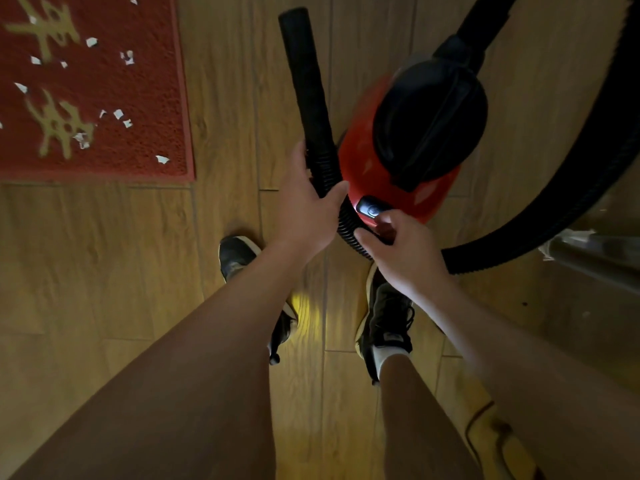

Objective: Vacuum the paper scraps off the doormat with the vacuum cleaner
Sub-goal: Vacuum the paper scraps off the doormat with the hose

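A red doormat [104, 84] with gold characters lies at the upper left, with several white paper scraps [91, 42] strewn over it. A red and black vacuum cleaner [408, 133] stands on the floor at centre right. Its black suction tube [304, 81] points away from me, and the ribbed hose [554, 209] loops round the right side. My left hand [308, 206] grips the ribbed end of the tube beside the canister. My right hand [401, 247] rests on the canister's near edge, fingers curled at the black switch [372, 210].
Wooden plank floor [104, 271] all around. My two dark shoes [384, 320] stand just behind the vacuum. A shiny metal object [595, 251] sits at the right edge. A thin cord [485, 431] runs along the floor at lower right.
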`<state>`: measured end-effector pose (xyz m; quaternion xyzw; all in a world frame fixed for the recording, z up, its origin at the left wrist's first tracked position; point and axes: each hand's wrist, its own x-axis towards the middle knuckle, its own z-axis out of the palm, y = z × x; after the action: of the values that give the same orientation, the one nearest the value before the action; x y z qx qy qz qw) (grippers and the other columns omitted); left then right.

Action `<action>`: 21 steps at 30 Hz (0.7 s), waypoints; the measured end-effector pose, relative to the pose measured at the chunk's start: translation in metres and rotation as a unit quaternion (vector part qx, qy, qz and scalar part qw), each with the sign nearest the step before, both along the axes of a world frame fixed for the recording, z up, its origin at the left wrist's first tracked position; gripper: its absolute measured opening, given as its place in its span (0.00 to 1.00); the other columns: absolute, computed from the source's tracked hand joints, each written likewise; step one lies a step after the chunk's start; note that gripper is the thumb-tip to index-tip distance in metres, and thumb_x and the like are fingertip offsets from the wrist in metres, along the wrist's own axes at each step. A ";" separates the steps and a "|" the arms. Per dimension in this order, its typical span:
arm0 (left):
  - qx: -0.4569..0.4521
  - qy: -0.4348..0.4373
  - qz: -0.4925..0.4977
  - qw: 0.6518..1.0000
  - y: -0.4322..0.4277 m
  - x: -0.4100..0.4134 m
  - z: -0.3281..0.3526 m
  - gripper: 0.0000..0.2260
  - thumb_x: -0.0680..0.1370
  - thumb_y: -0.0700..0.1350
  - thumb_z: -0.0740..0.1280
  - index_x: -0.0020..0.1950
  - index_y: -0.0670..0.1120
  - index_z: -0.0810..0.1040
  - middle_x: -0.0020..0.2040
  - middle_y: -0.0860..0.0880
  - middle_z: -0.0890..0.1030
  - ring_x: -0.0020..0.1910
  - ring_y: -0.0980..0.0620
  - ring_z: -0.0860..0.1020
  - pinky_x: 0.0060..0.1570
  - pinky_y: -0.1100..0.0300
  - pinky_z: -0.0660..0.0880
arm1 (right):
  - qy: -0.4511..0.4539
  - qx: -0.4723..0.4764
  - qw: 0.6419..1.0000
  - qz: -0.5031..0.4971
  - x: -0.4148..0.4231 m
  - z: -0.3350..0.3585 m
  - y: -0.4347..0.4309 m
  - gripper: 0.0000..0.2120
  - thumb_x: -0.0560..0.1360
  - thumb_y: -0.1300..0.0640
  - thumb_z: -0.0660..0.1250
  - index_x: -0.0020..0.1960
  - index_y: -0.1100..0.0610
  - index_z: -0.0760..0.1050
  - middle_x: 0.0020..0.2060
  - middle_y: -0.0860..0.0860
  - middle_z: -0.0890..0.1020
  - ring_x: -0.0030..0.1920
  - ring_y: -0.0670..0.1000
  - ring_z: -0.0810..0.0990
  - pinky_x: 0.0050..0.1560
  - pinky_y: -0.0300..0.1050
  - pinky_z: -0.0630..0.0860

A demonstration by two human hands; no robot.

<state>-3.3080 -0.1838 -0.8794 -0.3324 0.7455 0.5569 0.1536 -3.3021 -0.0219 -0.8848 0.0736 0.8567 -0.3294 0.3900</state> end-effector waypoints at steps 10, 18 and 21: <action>0.038 -0.015 0.017 0.999 -0.003 0.008 -0.002 0.30 0.80 0.41 0.71 0.78 0.53 0.62 0.60 0.60 0.78 0.60 0.56 0.81 0.60 0.46 0.81 | -0.002 0.102 0.986 -0.132 -0.016 -0.022 -0.006 0.16 0.75 0.44 0.71 0.46 0.57 0.77 0.37 0.48 0.80 0.37 0.47 0.78 0.36 0.41 0.71; 0.041 -0.016 0.028 0.999 -0.005 0.011 -0.006 0.28 0.79 0.40 0.72 0.73 0.58 0.64 0.57 0.60 0.78 0.58 0.57 0.81 0.60 0.47 0.81 | 0.035 0.131 0.979 -0.153 -0.015 -0.032 -0.010 0.16 0.74 0.46 0.74 0.41 0.56 0.72 0.32 0.45 0.75 0.33 0.45 0.74 0.34 0.41 0.67; 0.040 -0.018 0.030 0.999 -0.005 0.011 -0.008 0.28 0.79 0.39 0.72 0.73 0.58 0.64 0.55 0.61 0.79 0.57 0.59 0.81 0.59 0.48 0.82 | 0.037 0.127 0.980 -0.150 -0.014 -0.035 -0.008 0.15 0.74 0.46 0.74 0.42 0.56 0.73 0.33 0.46 0.77 0.34 0.47 0.77 0.36 0.42 0.68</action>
<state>-3.2967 -0.1890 -0.8873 -0.3585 0.7096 0.5842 0.1635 -3.3157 -0.0300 -0.9201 0.2378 0.8847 -0.2749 0.2920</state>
